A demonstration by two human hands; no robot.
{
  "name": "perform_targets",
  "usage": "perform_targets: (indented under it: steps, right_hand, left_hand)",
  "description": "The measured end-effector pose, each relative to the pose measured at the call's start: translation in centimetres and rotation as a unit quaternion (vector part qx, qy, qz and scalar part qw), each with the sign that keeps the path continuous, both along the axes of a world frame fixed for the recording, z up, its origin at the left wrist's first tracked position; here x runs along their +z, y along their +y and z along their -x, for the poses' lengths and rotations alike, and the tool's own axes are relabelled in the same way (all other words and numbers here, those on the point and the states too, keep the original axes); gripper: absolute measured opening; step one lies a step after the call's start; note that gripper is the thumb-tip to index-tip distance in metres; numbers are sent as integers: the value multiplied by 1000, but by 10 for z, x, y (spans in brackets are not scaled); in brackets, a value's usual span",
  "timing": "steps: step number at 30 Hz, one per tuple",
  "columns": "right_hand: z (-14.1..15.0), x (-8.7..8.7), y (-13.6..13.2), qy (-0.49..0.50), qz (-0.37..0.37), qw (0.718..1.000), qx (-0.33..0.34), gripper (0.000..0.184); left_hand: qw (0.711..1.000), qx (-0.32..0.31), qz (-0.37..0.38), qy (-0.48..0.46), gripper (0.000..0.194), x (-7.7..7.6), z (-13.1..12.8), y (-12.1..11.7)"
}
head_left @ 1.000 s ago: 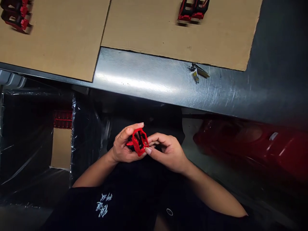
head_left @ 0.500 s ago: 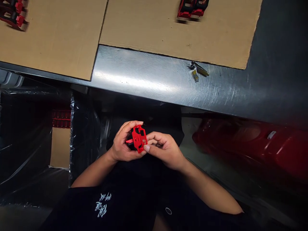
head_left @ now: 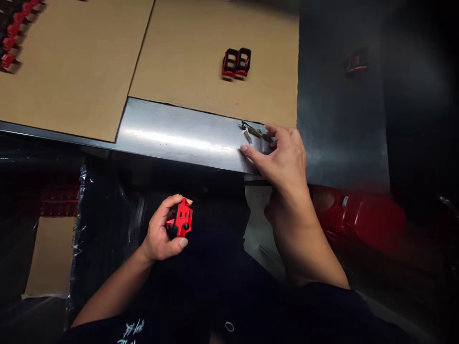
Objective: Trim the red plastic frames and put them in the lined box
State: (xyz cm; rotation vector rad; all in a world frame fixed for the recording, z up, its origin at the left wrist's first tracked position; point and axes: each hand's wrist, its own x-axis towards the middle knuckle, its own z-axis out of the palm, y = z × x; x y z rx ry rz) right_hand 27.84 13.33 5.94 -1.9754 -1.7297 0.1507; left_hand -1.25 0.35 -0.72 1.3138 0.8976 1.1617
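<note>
My left hand [head_left: 163, 231] grips a red plastic part [head_left: 184, 218] with cut-out openings and a black piece behind it, held in front of my body below the table edge. Over the metal table [head_left: 172, 129], my right hand [head_left: 285, 155] reaches with thumb and fingers apart. Just left of its fingertips lies a nail clipper [head_left: 251, 130] with its lever swung out, beside the cardboard's edge. I see a gap between the thumb and the clipper, and nothing is in that hand.
Two red-and-black parts [head_left: 236, 63] stand together on the cardboard sheet [head_left: 186, 57]. A row of similar parts [head_left: 14, 31] lines the left cardboard [head_left: 89, 86]. Below left is a plastic-lined box [head_left: 77, 224] with red parts inside. A glossy red object [head_left: 362, 217] sits under the table at right.
My right hand has let go of the red part and moved up and right to the nail clipper. The left hand keeps the part. The view has shifted.
</note>
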Motion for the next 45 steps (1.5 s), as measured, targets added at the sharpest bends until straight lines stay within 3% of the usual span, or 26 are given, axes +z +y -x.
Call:
perform_targets:
  steps: [3, 6, 9, 14, 18, 21, 27, 39, 45]
  right_hand:
    - [-3, -8, 16, -33, 14, 999, -6, 55]
    - [0, -14, 18, -20, -19, 1000, -14, 32]
    - [-1, -12, 11, -3, -63, 998, 3, 21]
    - [6, 11, -40, 74, -144, 977, 136, 14]
    - [21, 24, -93, 208, -27, 919, 333, 33]
    - [31, 19, -116, 288, -2, 872, 395, 24]
    - [42, 7, -130, 288, -39, 869, 400, 9]
    - [50, 7, -127, 293, -42, 856, 424, 8]
    - [51, 7, -130, 275, -51, 863, 420, 8]
  left_hand:
    - [1000, -11, 13, -5, 78, 0, -2, -1]
    - [1000, -16, 14, -6, 76, 2, -3, 0]
    - [1000, -23, 3, 2, 76, 4, -1, 3]
    - [998, -8, -46, 51, 78, 8, -4, 7]
    - [988, -22, -127, 85, 85, 15, -9, 11]
    - [981, -35, -174, 83, 90, 18, -12, 14]
    - [977, -58, -192, 72, 91, 16, -16, 14]
    - [976, -45, -200, 71, 92, 16, -16, 12]
    - [976, -48, -200, 74, 93, 16, -18, 12]
